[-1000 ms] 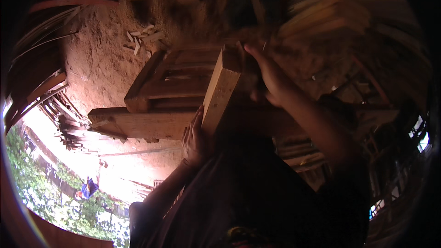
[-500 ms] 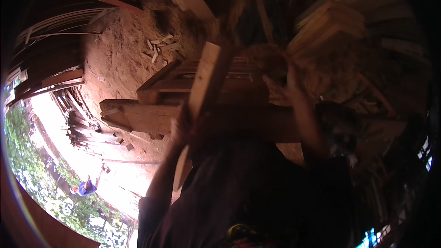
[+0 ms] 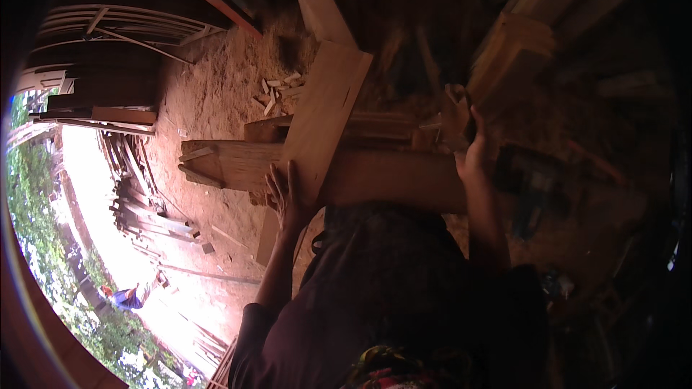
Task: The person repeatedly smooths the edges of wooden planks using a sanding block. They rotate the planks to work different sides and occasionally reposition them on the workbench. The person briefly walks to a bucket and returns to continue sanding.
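Note:
A flat, pale brown board (image 3: 326, 104) lies slantwise across a thick wooden beam (image 3: 241, 160), its broad face up. My left hand (image 3: 290, 200) rests at the board's near left edge, fingers spread and stretched along it. Over the right part of the beam, my right hand (image 3: 472, 153) is closed around a brown, block-shaped wooden tool (image 3: 455, 117). Shadow hides the tool's exact kind. The tool is held up, apart from the board.
Wood offcuts (image 3: 277, 92) lie on the dusty ground beyond the beam. Stacked timber (image 3: 513, 47) stands at the far right, and a plank (image 3: 317, 0) at the far middle. Scrap wood (image 3: 148, 198) is piled at the left. A person in blue (image 3: 128, 298) is in the bright area outside.
The board has turned from its narrow edge onto its broad face. My left hand has gone from gripping it to lying spread on it. The view has shifted slightly.

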`<state>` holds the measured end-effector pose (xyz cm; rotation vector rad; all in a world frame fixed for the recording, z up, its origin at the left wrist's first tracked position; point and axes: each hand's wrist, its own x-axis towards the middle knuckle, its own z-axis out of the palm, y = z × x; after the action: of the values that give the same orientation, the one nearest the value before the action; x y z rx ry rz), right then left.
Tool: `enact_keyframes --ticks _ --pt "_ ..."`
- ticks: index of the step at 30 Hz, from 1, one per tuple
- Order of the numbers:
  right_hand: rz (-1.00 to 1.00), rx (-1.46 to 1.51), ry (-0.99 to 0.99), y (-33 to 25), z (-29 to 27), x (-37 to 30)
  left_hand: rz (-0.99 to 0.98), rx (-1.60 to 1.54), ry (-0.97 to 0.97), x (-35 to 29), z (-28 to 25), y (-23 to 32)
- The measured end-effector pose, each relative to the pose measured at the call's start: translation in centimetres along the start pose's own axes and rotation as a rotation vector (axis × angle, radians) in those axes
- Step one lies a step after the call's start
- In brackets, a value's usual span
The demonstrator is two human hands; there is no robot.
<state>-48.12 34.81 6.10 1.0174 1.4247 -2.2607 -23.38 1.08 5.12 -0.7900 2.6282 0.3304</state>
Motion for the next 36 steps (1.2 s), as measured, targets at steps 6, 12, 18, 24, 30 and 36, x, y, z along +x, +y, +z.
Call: enact_keyframes --ticks 6,12,18,24,30,36 --pt "-0.174 -0.011 0.011 -0.4 2.1 -4.5 0.061 -0.019 -0.001 0.7 -1.0 -0.4" --pt "-0.148 0.078 -0.287 0.8 2.6 -6.9 0.373 -0.703 -0.191 5.0 -2.3 -9.3" --pt "-0.211 0.074 -0.414 1.8 3.6 -10.5 0.112 -0.829 -0.170 4.9 -8.4 -8.3" --pt "-0.253 0.087 -0.480 3.7 2.8 -10.1 0.210 -0.613 -0.224 6.5 -4.6 -10.5" --pt "-0.360 -0.067 -0.331 4.1 5.8 -11.6 0.157 -0.687 -0.122 -1.2 -5.0 -2.9" --pt "-0.489 -0.403 -0.373 6.1 12.3 -5.6 0.110 -0.596 -0.125 -0.5 -6.2 -1.5"
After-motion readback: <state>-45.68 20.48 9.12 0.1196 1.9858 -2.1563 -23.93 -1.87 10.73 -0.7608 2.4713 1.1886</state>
